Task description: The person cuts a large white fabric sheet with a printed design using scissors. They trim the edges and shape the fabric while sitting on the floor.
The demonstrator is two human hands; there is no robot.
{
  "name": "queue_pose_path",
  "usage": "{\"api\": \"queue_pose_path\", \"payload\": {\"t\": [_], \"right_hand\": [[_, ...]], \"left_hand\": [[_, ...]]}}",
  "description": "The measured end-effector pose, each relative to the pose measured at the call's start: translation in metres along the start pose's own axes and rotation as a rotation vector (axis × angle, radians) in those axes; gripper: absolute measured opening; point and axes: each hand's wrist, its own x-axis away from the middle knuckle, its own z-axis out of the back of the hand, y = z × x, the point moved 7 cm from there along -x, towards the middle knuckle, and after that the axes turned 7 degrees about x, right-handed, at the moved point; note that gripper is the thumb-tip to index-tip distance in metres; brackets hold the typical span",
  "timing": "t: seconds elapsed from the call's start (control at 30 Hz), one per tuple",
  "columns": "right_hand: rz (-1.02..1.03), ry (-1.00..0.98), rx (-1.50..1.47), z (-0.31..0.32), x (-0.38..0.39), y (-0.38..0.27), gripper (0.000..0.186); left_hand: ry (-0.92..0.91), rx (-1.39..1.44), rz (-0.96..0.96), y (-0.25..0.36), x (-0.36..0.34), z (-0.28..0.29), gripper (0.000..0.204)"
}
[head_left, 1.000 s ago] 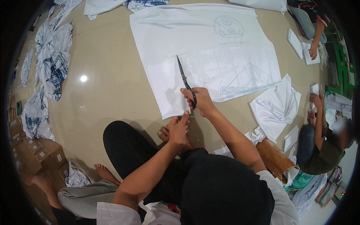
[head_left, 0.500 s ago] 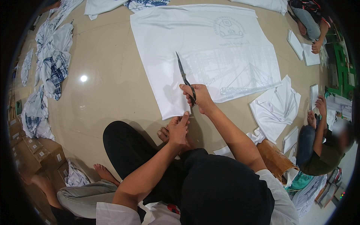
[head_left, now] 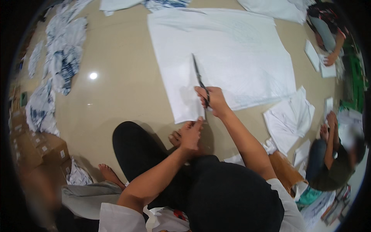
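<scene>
A large white cloth (head_left: 185, 38) with a faint print showing lies spread on the tiled floor before me. My right hand (head_left: 213, 99) grips a pair of dark scissors (head_left: 198, 71) by the handles, their blades pointing away from me over the cloth. The blades look closed or nearly so. At the cloth's near corner my left hand (head_left: 191, 133) pinches the edge between thumb and fingers, just below the scissors' handles. My bare foot (head_left: 174, 137) is partly hidden behind the left hand.
Rumpled white cloth (head_left: 288, 120) lies at my right, near a brown bag-like item (head_left: 286, 170). Blue-printed cloths (head_left: 69, 50) are heaped at the left, above cardboard boxes (head_left: 54, 150). Other people sit at the right and lower left. White folded stacks (head_left: 312, 55) lie at the far right.
The whole view has shifted, so things appear slightly further right. Both hands keep their holds on the scissors and the cloth edge. The people at the right have moved their hands slightly.
</scene>
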Motion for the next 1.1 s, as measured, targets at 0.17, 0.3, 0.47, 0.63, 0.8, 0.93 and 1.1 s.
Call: {"api": "queue_pose_path", "payload": {"t": [0.17,0.3,0.47,0.63,0.8,0.93,1.1], "right_hand": [[0.074,-0.079,0.064,0.011,0.011,-0.001,0.044],[0.024,0.117,0.437,0.049,0.054,0.003,0.051],[0.368,0.498,0.943,0.053,0.088,-0.015,0.041],[0.613,0.566,0.912,0.031,0.079,0.025,0.036],[0.764,0.620,0.900,0.041,0.089,0.023,0.029],[0.710,0.568,1.029,0.061,0.099,0.034,0.022],[0.596,0.527,1.022,0.105,0.134,0.062,0.029]], "left_hand": [[0.012,0.090,-0.107,0.033,0.000,-0.011,0.030],[-0.010,0.243,-0.403,0.147,-0.003,-0.020,0.023],[0.257,-0.524,-1.134,0.264,-0.039,-0.020,0.035],[0.254,-1.244,-1.366,0.262,-0.084,-0.013,0.059],[0.156,-1.321,-1.326,0.241,-0.099,-0.021,0.059],[0.131,-1.533,-1.247,0.227,-0.077,-0.016,0.029],[-0.263,-1.762,-0.758,0.160,-0.039,0.006,0.027]]}}
